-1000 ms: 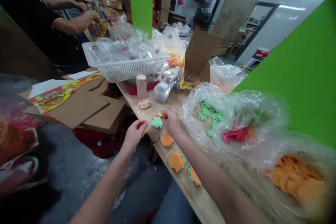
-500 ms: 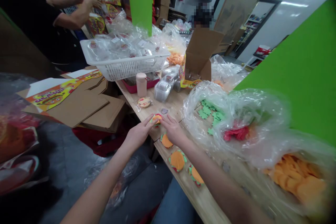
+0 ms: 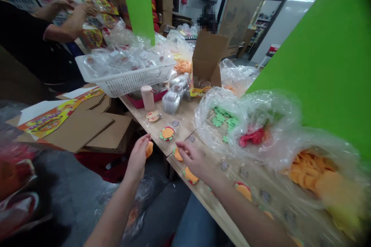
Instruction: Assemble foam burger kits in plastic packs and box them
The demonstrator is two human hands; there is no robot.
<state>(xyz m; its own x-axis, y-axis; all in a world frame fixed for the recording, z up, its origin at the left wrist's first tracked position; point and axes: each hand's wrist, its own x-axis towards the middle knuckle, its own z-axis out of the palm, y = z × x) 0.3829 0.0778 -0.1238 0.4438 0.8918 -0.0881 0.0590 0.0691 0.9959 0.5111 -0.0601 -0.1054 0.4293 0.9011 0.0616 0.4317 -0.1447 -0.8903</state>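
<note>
My left hand [image 3: 139, 156] is raised just off the table's left edge, fingers closed around an orange round foam piece [image 3: 149, 149]. My right hand [image 3: 193, 159] hovers over the table edge, thumb and fingers apart. Beneath its fingertips lies a toy burger with an orange top [image 3: 178, 154], partly covered. Between and beyond both hands sits another layered toy burger [image 3: 167, 133], with green and red edges under its orange top. Closer to me, one more toy burger [image 3: 191, 175] rests by the edge, and another [image 3: 243, 190] lies right of my forearm.
Plastic bags hold green leaf pieces [image 3: 220, 119], red pieces [image 3: 252, 137] and orange rounds [image 3: 311, 170] at right. Farther back stand a pink bottle [image 3: 148, 98], clear containers [image 3: 171, 102], a white basket [image 3: 124, 81] and an open carton [image 3: 207, 56]. Flattened cardboard [image 3: 84, 127] lies left; a co-worker [image 3: 31, 46] stands behind it.
Both hands have come off the far burger and moved apart. My left hand went left and toward me, an orange piece now visible in it; my right hand moved nearer, over the neighbouring burger.
</note>
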